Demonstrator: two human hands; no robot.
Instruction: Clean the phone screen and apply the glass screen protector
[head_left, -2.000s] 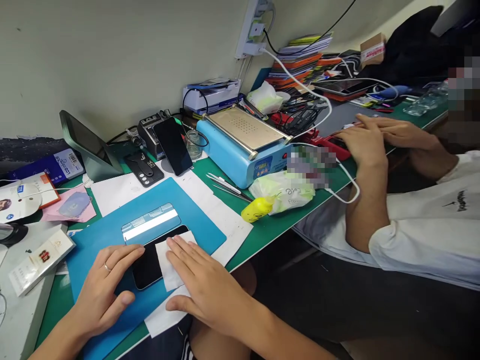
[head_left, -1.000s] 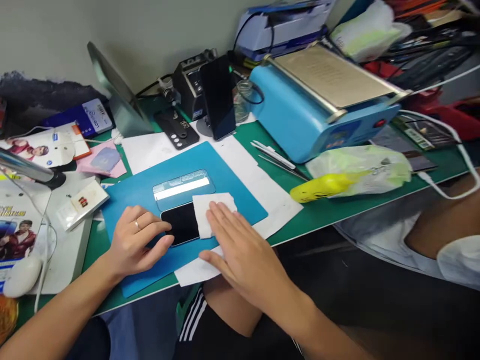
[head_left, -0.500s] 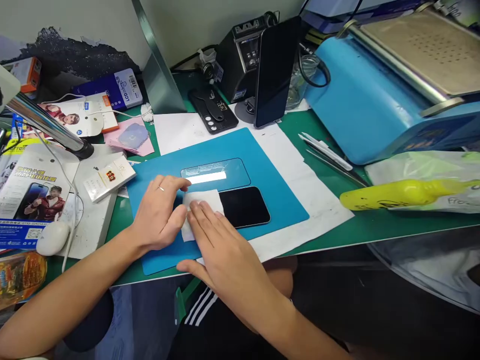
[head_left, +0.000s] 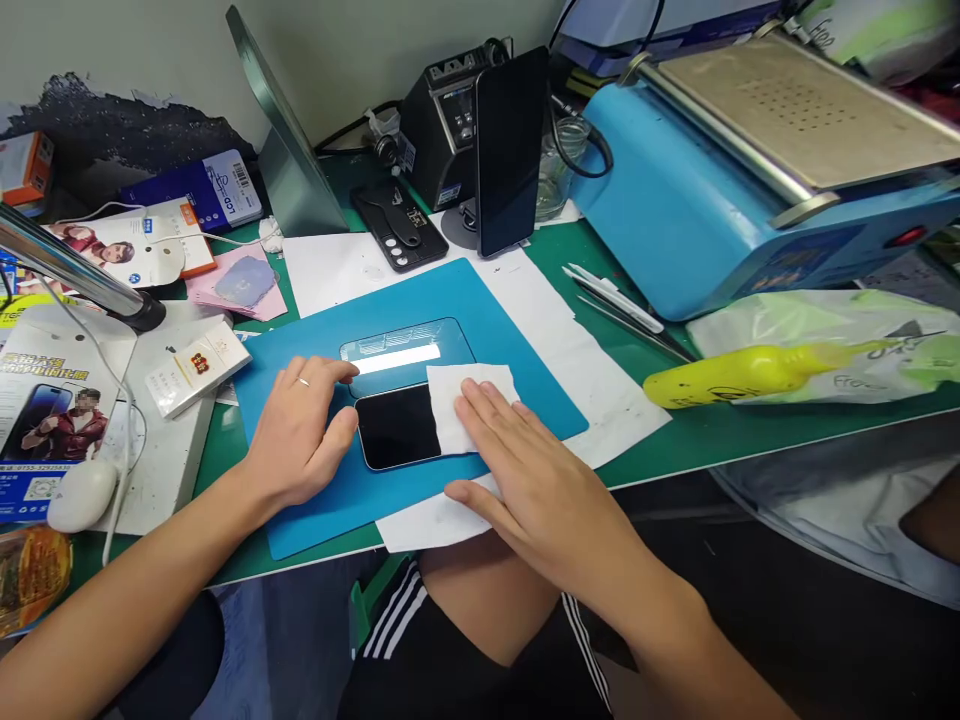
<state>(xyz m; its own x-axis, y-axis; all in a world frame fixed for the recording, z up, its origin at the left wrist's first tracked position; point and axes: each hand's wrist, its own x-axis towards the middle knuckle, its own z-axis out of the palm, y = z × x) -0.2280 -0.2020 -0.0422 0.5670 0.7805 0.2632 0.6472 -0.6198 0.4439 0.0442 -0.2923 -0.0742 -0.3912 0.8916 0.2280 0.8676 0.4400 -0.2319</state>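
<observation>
A black-screened smartphone [head_left: 397,428] lies face up on a blue mat [head_left: 315,535]. My right hand [head_left: 547,490] lies flat, fingers stretched out, on a white wipe [head_left: 447,408] that covers the phone's right end. My left hand [head_left: 304,430] is at the phone's left end, thumb and forefinger apart and slightly bent, gripping nothing. Just beyond the phone is a clear glass screen protector [head_left: 409,347] with a dark outline, reflecting light.
Behind the mat are a black phone case [head_left: 399,225] and a dark phone on a stand [head_left: 511,150]. At right stand a blue machine [head_left: 675,220], tweezers [head_left: 615,300] and a yellow bottle [head_left: 720,378]. Leftward lie a cigarette box [head_left: 199,365] and a white mouse-like object [head_left: 82,495].
My right hand has slid the wipe from the phone's left end to its right end, uncovering the left part of the screen. My left hand stays by the phone's left edge.
</observation>
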